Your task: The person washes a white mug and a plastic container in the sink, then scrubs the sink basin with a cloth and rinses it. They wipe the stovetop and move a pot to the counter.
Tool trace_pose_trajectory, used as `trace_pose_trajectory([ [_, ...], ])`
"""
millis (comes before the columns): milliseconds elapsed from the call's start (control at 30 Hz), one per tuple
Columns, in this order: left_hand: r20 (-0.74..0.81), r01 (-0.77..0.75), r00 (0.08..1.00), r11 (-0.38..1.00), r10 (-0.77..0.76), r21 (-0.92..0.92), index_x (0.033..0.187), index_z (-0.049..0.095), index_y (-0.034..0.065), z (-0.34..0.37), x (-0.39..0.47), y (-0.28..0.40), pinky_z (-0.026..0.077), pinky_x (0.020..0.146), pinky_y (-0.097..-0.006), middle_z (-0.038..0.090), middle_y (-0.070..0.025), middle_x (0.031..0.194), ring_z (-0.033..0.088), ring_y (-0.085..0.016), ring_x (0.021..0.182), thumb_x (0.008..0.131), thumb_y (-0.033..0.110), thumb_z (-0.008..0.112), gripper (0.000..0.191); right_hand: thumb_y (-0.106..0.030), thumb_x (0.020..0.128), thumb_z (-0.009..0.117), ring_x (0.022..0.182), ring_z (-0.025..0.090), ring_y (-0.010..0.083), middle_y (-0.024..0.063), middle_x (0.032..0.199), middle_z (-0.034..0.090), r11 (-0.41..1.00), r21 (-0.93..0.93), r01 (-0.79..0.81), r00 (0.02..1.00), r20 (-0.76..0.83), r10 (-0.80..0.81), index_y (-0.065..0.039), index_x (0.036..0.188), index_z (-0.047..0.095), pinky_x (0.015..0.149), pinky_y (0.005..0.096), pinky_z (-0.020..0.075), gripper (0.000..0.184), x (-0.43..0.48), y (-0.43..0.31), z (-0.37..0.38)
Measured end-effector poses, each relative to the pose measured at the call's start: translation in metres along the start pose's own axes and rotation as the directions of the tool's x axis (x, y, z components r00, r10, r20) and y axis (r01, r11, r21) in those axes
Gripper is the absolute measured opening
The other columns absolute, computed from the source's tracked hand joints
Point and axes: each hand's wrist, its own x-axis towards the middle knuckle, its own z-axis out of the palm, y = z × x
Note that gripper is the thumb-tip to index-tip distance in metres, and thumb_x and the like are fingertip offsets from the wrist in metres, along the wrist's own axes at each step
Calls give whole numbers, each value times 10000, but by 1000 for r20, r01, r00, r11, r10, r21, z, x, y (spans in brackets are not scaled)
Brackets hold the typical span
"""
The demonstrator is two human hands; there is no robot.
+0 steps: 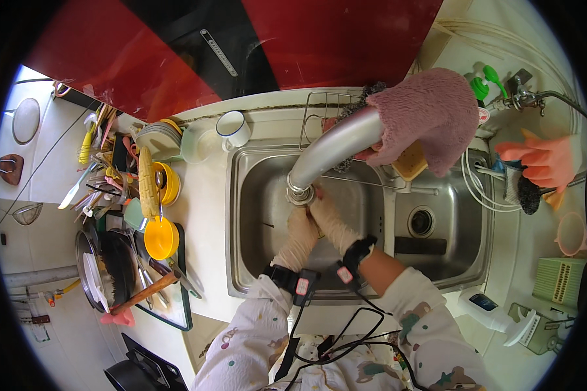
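Both my hands wear thin pale gloves and meet inside the larger stainless steel sink basin (261, 171). My left hand (301, 227) lies just below the mouth of the faucet spout (335, 146), which hides its fingertips. My right hand (327, 215) presses close against it from the right, its fingers partly behind the spout's end. A small yellowish bit shows between the wrists, too small to name. Whether either hand grips anything cannot be made out. A pink towel (430, 112) drapes over the faucet.
A wire rack (323, 110) stands behind the basin beside an enamel mug (233, 129). To the left are yellow bowls (161, 238), utensils and a wok (90, 264). A smaller basin (462, 215), orange rubber gloves (543, 159) and a white bottle (489, 310) lie right. Black cables (367, 337) hang before me.
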Motion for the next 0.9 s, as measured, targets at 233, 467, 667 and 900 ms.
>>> trace_pose_trajectory([
  [233,-113,132,982,977,-152,-169,1061,513,102,2,-2,1,427,840,-296,555,-26,988,517,-166,958,875,245,469,238,-366,785,570,851,581,334,193,888,609,953,-230,199,958,-159,-239,-20,1049,531,698,368,438,437,15,21,9],
  [467,479,256,877,889,-47,-380,1077,487,81,5,15,27,412,879,-333,529,-44,1060,493,-191,1014,891,200,434,227,-303,797,543,879,560,327,192,919,591,980,-155,125,980,-133,-146,-25,1061,532,729,351,422,383,1,12,14],
  [667,23,-69,998,979,66,191,1105,465,84,-25,12,-12,389,907,-332,511,-52,1101,486,-195,1022,875,268,468,295,-235,824,505,947,536,292,179,980,571,996,-83,9,999,-42,-12,-17,1071,529,804,327,395,331,5,-12,3],
  [900,239,208,958,958,-159,-196,1122,462,101,-32,16,3,372,918,-355,502,-65,1123,472,-217,1033,865,297,493,325,-284,839,491,992,512,307,206,1074,526,926,-255,279,929,-173,-328,-22,1099,506,803,349,396,370,4,24,20],
])
